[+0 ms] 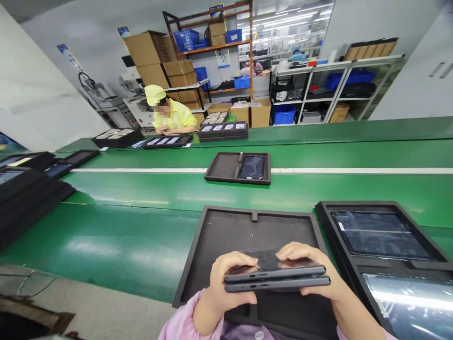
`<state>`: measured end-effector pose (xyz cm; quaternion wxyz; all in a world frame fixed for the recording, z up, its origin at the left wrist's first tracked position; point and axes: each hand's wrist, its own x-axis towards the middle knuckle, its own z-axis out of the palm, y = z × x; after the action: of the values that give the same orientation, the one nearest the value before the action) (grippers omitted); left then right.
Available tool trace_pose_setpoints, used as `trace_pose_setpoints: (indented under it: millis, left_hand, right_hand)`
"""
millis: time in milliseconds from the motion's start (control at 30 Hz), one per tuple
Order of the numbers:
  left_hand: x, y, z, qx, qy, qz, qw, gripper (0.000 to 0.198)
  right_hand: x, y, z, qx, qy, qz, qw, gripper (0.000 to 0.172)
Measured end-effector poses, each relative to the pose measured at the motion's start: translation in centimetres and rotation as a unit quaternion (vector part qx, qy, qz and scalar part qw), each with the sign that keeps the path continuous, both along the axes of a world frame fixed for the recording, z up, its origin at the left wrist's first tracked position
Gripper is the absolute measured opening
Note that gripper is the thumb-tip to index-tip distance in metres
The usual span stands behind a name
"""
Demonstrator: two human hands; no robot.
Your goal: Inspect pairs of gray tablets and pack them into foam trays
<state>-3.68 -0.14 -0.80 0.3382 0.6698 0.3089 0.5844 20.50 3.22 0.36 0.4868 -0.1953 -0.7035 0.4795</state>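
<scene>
Left hand [226, 278]: curled round one end of two dark tablets, thumb on top, fingers beneath. Right hand [318, 267]: likewise closed round the other end.

Upper tablet [274, 272] and lower tablet [278, 284]: stacked flat, long edges with small slots facing the wearer; held above a black foam tray [226, 231]. Any marking on those edges is too small to read.

Right-hand tray [357, 204]: just beside the foam tray; holds a film-covered tablet [382, 236] bearing a white label [341, 226], print illegible, and a second, glossy tablet [414, 302] nearer the wearer.

Middle tray [223, 166]: on the green belt [148, 186]; one tablet [252, 166] in its right compartment, with a small white sticker [249, 178] at the near edge, unreadable.

Wall notices: blue-and-yellow poster [123, 31], white-and-blue sheet [222, 59]; lettering too small to read.

Co-worker [177, 115]: yellow cap and smock, behind further trays [222, 133].
</scene>
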Motion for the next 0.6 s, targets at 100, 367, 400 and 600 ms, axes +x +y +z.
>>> trace_pose_setpoints:
  millis: [100,367,400,600]
  left_hand:
    - [0.2,1.1,-0.9,-0.153,-0.085,0.068,0.982,0.081]
    - [6.0,6.6,-0.9,-0.337,-0.104,0.172,0.920,0.053]
    - [7.2,6.9,-1.0,-0.346,-0.096,0.171,0.918,0.050]
    - [11.4,8.3,0.1,-0.283,-0.073,0.087,0.952,0.056]
  right_hand:
    - [0.4,0.9,-1.7,-0.079,-0.151,-0.049,0.984,0.042]
    - [-0.8,-2.1,1.5,-0.063,-0.323,-0.282,0.901,0.055]
    - [-1.1,-2.6,2.4,-0.070,-0.345,-0.308,0.884,0.059]
    - [-2.3,-1.9,3.2,-0.096,-0.412,-0.330,0.844,0.051]
